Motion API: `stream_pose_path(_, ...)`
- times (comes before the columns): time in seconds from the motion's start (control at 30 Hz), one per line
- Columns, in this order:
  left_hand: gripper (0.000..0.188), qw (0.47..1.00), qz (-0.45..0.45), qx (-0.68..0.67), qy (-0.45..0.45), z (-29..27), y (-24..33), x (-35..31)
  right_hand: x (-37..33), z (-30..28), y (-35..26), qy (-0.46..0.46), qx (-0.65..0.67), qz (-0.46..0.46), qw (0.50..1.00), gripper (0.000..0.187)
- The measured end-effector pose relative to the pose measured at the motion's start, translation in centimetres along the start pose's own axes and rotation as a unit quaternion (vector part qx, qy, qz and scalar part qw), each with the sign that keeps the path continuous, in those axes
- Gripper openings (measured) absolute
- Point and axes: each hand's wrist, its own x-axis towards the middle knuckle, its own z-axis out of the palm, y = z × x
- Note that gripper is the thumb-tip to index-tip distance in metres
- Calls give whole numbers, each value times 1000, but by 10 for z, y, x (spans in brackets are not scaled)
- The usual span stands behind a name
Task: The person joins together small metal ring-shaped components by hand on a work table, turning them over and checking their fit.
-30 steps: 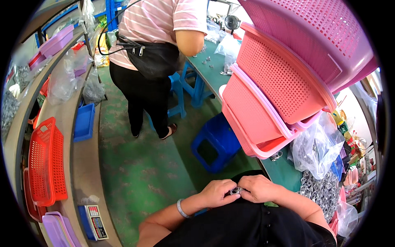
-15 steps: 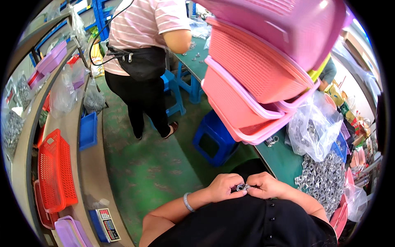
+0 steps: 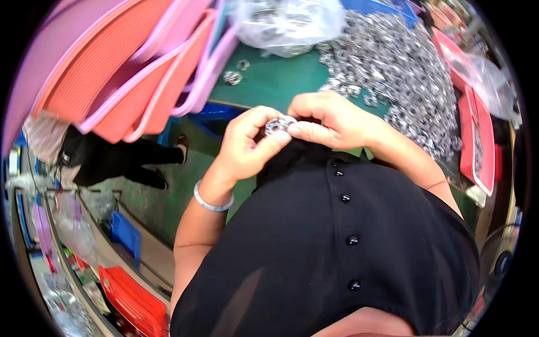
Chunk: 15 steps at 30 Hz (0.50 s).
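In front of my black top, both hands meet at the table's near edge. My left hand [image 3: 244, 143] is closed, pinching a small silver ring-shaped metal part [image 3: 277, 124] between thumb and fingers. My right hand [image 3: 328, 121] grips the same part from the other side, its thumb pressed on the rim. The part's exact kind is too small to make out. Beyond the right hand spreads a large heap of similar shiny metal parts [image 3: 393, 73] on the green table [image 3: 269, 78]. A few loose metal parts [image 3: 233, 77] lie apart from it, left of the heap.
Stacked pink and purple plastic baskets [image 3: 163, 73] rise at the upper left. A clear plastic bag [image 3: 289, 25] of parts stands at the back. Pink trays [image 3: 474, 140] flank the heap's right. A person in black trousers [image 3: 120, 154] stands left, near shelving with a red basket [image 3: 132, 300].
My view has swung right and down, bringing the heap and table closer and shifting the baskets and the other person left. Both hands still hold the small metal part.
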Motion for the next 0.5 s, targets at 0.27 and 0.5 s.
stream_pose_path(0.27, 27, 949, -138, -250, -133, 45, -5, 44, -54, -35, 21, 163, -29, -57, 985, 31)
stream_pose_path(0.5, 32, 923, -189, -294, -158, 56, -9, 59, -70, -37, 33, 199, 58, 15, 978, 24)
